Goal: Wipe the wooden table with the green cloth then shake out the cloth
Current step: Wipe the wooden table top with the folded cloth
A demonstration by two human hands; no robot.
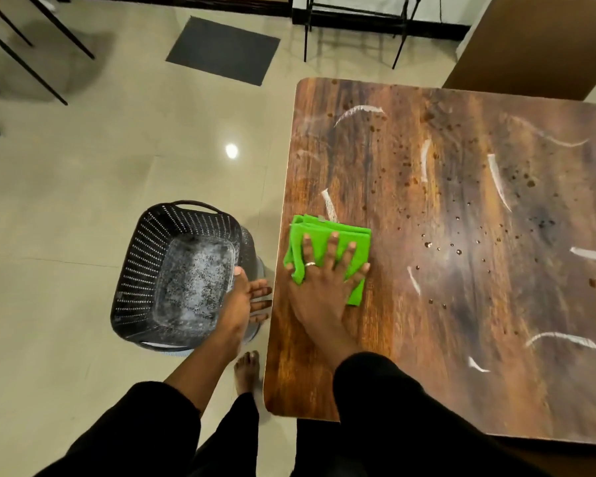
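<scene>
The folded green cloth (327,235) lies near the left edge of the wooden table (461,304). My right hand (324,284) presses flat on the cloth, fingers spread. The tabletop carries brown crumbs, water drops and white powder streaks to the right of the cloth. My left hand (246,301) is off the table's left edge, fingers extended flat just under table level, next to the rim of a black perforated basket (145,270).
The black basket stands on the tiled floor left of the table, its bottom dusted white. My bare foot (246,371) is beside the table's near left corner. A dark floor mat (222,49) and chair legs lie farther back. A brown panel (537,43) stands behind the table.
</scene>
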